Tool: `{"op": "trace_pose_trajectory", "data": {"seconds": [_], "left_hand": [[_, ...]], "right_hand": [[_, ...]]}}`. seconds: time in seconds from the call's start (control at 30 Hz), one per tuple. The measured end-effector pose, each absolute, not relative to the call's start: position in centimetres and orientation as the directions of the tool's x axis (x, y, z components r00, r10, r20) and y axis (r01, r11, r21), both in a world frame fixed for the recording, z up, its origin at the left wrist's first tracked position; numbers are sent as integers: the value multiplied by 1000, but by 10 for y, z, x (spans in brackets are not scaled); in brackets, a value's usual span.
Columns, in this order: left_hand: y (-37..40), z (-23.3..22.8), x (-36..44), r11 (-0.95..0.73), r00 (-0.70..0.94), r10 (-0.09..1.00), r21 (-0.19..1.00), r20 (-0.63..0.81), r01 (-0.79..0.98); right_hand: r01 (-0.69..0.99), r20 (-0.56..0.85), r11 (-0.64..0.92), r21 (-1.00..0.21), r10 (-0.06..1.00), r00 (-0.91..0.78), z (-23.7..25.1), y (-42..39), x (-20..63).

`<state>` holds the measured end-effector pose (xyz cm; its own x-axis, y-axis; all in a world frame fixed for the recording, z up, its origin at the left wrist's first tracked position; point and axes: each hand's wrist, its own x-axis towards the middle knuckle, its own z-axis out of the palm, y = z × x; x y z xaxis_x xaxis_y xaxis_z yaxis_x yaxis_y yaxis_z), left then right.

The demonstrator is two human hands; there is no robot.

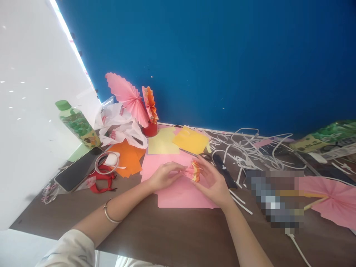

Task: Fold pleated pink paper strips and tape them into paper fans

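Observation:
A small pleated paper fan (pixel 195 171), pink with an orange and yellow outer edge, is held between my two hands above the pink paper sheets (pixel 183 198). The fingers of my left hand (pixel 166 176) pinch its narrow gathered end. My right hand (pixel 213 182) curves round the wide edge, with thumb and fingers on either side of it. Just beyond my hands, yellow sheets (pixel 191 140) and pale yellow paper (pixel 162 142) lie on the pink stack. Orange paper (pixel 130 159) lies to the left.
Left are a phone (pixel 76 170), a tape roll (pixel 97 163), red ribbon (pixel 101 185) and a green-capped bottle (pixel 79 126). Large pink paper fans (pixel 129 98) stand by the blue partition (pixel 205 63). Right are white paper strips (pixel 239 155), a black pouch (pixel 224 170) and another pink fan (pixel 333 200).

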<state>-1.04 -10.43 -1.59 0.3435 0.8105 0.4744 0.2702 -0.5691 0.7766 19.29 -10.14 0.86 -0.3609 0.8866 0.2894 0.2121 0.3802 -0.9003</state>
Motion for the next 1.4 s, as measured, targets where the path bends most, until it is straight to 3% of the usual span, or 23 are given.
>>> {"op": "trace_pose_trajectory", "data": {"seconds": [0.23,0.4,0.6,0.87,1.23,1.4], "left_hand": [[-102,-16,-11,-385,308,882,922,356,35],[-102,-17,-11,-296,277,914,954,296,-44],[-102,-17,-15,-369,272,901,927,338,71],[-100,-19,-14,-314,265,917,949,298,22],[-95,-23,-16,-263,272,931,964,242,42],[-93,-24,-21,-312,301,924,918,234,245]], "right_hand": [[149,358,424,-894,872,-334,11,-100,192],[75,369,417,-906,863,-344,10,-98,192],[75,408,448,-891,861,-304,7,-94,193],[191,429,487,-852,859,-279,0,-91,195],[223,390,447,-866,884,-257,5,-92,189],[209,419,468,-859,876,-239,4,-91,191]]}}
